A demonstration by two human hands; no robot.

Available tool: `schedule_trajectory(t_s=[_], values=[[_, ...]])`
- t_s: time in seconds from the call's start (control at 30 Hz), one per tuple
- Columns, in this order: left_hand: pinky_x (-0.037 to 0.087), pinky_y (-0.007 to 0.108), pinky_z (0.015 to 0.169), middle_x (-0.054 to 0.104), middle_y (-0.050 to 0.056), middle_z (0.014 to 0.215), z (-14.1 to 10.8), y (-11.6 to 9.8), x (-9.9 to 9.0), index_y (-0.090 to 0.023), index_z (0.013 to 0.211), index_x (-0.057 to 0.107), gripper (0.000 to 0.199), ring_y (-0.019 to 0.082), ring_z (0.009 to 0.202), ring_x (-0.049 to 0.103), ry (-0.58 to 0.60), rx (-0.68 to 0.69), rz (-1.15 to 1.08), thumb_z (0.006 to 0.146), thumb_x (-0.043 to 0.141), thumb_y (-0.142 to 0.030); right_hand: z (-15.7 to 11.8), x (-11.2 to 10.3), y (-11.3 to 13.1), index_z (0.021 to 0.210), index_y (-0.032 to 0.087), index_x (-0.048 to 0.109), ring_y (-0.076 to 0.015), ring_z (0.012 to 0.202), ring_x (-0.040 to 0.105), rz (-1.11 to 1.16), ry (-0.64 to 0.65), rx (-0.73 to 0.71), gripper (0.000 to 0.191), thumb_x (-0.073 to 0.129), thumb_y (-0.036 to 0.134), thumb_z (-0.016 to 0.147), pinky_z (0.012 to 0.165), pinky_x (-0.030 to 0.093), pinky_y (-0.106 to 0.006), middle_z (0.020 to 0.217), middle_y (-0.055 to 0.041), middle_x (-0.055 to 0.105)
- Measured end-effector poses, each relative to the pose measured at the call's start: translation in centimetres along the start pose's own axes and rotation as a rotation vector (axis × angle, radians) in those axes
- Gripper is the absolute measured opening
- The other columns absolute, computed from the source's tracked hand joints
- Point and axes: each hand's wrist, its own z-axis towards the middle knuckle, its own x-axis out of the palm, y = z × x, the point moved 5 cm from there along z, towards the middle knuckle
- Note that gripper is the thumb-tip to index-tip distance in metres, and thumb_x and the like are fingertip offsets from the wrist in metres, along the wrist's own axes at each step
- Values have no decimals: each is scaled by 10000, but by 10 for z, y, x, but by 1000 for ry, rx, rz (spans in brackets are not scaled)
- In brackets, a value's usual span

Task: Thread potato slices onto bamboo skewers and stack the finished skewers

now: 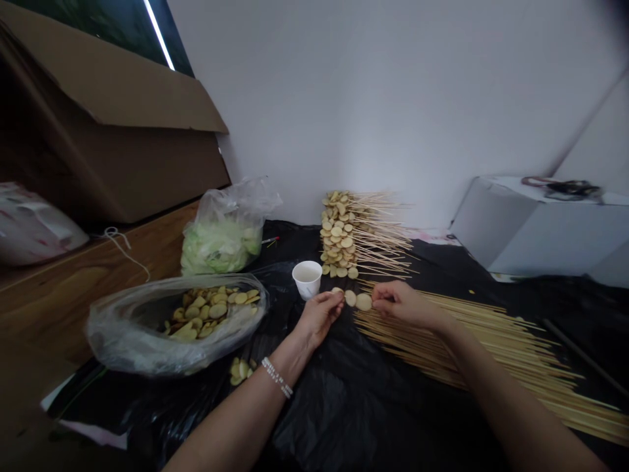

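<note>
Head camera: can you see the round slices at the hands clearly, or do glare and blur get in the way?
Head view: the left hand, right hand and round slices look fairly sharp under soft, even light, without harsh glare; wide-lens distortion bends the frame's edges, and a dark smudge blurs the top-right corner.

Bg = plain white wall (373, 98) ahead of both hands, w/ a 2nd white wall (597, 124) meeting it at a corner, far past the right hand (405, 306). Well left of the left hand (318, 316): big cardboard box (113, 174) on its side, flap open, and above it a dark window pane (158, 33) w/ a bright white strip of light. Wood-grain surface (83, 292) also left, can't tell if floor or tabletop. Right of the right hand: white box (531, 229) w/ dark cord (565, 190) on top. Light soft, even.
</note>
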Motion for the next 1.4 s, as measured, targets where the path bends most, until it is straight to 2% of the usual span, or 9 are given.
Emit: schedule_trajectory(t_s=[0.1,0.2,0.43,0.6,0.77,0.9,1.07,1.27,1.4], values=[[449,122,516,629,28,640,-2,6,5,-78,675,677,148,50,559,565,50,-5,16,604,803,-111,0,5,7,672,184,533,-104,531,479,25,23,-3,103,489,228,754,522,343,-223,562,25,555],[448,124,523,634,28,648,-2,9,7,-84,678,679,154,50,568,568,49,-11,-1,598,808,-115,0,5,8,677,185,531,-100,516,464,19,12,8,111,503,253,760,512,332,-223,561,26,555],[457,116,528,633,20,669,-4,0,5,-86,666,673,125,41,565,564,2,23,-31,624,788,-106,-3,-2,-1,700,178,523,-87,497,448,143,72,46,105,520,266,757,488,305,-212,557,38,531],[460,111,511,634,19,693,-4,-1,4,-83,701,672,107,41,566,571,1,-6,-58,652,767,-91,-3,-5,-6,691,176,527,-79,468,416,170,83,64,115,539,277,745,467,285,-209,529,45,516],[473,127,511,626,14,684,-1,-1,3,-108,732,669,118,53,575,578,16,-24,-126,686,760,-168,-2,-3,-11,709,175,542,-81,474,429,183,77,79,117,533,285,748,465,295,-210,544,33,535],[461,112,524,619,3,672,-1,-1,4,-99,708,668,170,38,573,565,47,-8,-68,617,804,-146,-2,-2,-9,710,179,541,-80,472,424,184,66,81,101,531,271,749,466,292,-211,542,31,537],[445,109,526,607,-14,639,-2,-4,4,-93,638,648,242,23,551,538,22,51,-28,522,851,-157,-3,-3,-5,702,179,547,-87,490,450,183,78,47,106,540,273,752,476,302,-214,561,31,557],[445,112,530,599,-15,624,-3,-5,4,-100,641,646,253,29,563,541,13,51,-16,513,855,-161,-3,-8,-7,694,178,567,-98,503,480,164,50,53,119,562,288,736,487,324,-221,565,23,571],[448,114,540,599,-12,645,-3,-6,5,-106,675,656,243,31,577,544,38,46,-27,548,845,-190,-4,-8,-9,700,173,574,-78,463,422,192,54,95,158,558,323,748,455,284,-214,563,23,567]])
